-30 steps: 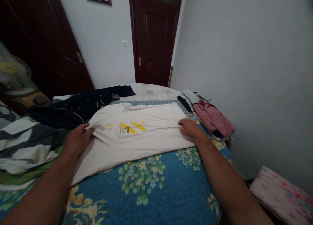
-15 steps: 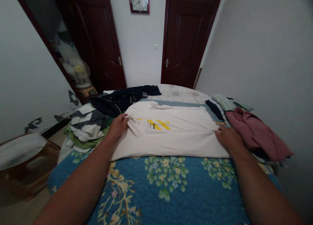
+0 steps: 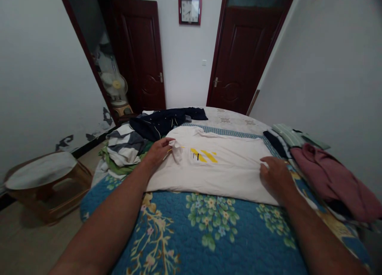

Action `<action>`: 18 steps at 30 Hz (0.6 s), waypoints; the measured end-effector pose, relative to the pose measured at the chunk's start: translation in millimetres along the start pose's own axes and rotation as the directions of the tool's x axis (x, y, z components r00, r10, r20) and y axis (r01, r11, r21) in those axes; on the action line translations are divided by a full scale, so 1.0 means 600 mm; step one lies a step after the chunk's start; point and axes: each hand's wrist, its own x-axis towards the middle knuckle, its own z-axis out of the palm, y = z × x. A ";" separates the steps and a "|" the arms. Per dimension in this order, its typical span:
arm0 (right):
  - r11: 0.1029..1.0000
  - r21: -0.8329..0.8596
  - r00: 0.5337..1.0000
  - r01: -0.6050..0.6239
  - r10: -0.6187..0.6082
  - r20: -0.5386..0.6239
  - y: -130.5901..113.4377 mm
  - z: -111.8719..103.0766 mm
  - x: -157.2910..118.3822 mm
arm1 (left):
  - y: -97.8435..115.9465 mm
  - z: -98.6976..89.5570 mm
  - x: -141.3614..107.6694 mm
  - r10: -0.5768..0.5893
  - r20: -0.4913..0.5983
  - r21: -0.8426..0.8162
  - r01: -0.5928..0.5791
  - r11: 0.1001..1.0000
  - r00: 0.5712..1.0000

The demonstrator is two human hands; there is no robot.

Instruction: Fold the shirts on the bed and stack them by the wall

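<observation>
Bed: blue floral quilt, one.
White shirt: spread across bed, yellow-striped print (image 3: 204, 155).
Clothes heap: mixed garments (image 3: 127, 144), far left of shirt.
Clothes stack: pink item (image 3: 334, 175) uppermost, right.
Left hand (image 3: 169, 143): pinching shirt's left part.
Right hand (image 3: 263, 163): fingers bent at shirt's right end; grip unclear.

The bed (image 3: 95, 199) has a blue flowered quilt (image 3: 253, 235) over its near part and a pale patterned cover (image 3: 238, 121) at twelve o'clock, with a blue striped cloth (image 3: 227, 133) between. A white shirt (image 3: 227, 179) lies spread across the middle. At ten o'clock are a navy garment (image 3: 161, 125), a grey-and-white garment (image 3: 128, 141) and green cloth (image 3: 119, 169), all rumpled. A pale green striped garment (image 3: 288, 135) lies at two o'clock, a pink garment (image 3: 331, 171) at three
</observation>
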 end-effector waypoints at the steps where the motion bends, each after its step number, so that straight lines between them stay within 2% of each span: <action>1: 0.997 0.052 0.999 0.049 -0.049 -0.006 -0.023 0.000 0.001 | 0.002 0.002 -0.001 0.002 0.014 -0.015 -0.002 1.000 1.000; 5: 0.947 0.265 0.984 0.179 -0.176 -0.033 -0.122 0.013 0.019 | 0.005 0.009 -0.004 -0.017 0.055 -0.093 0.022 0.995 0.998; 9: 0.877 0.437 0.964 0.201 -0.255 0.069 -0.234 0.038 0.064 | 0.000 0.010 -0.005 -0.046 0.028 -0.184 0.050 0.982 0.999; 11: 0.870 0.463 0.957 0.170 -0.258 0.133 -0.294 0.051 0.092 | -0.006 0.009 -0.003 -0.066 -0.006 -0.166 0.065 0.984 0.998; 14: 0.895 0.445 0.950 0.035 -0.168 0.262 -0.378 0.076 0.132 | -0.021 0.006 0.003 -0.086 -0.075 -0.129 0.076 0.989 0.993; 16: 0.901 0.432 0.937 -0.036 -0.119 0.328 -0.422 0.096 0.152 | -0.033 0.003 0.007 -0.053 -0.128 -0.096 0.040 0.995 0.990; 18: 0.894 0.445 0.927 -0.051 -0.123 0.354 -0.453 0.118 0.166 | -0.044 0.000 0.009 -0.011 -0.157 -0.047 0.003 0.999 0.988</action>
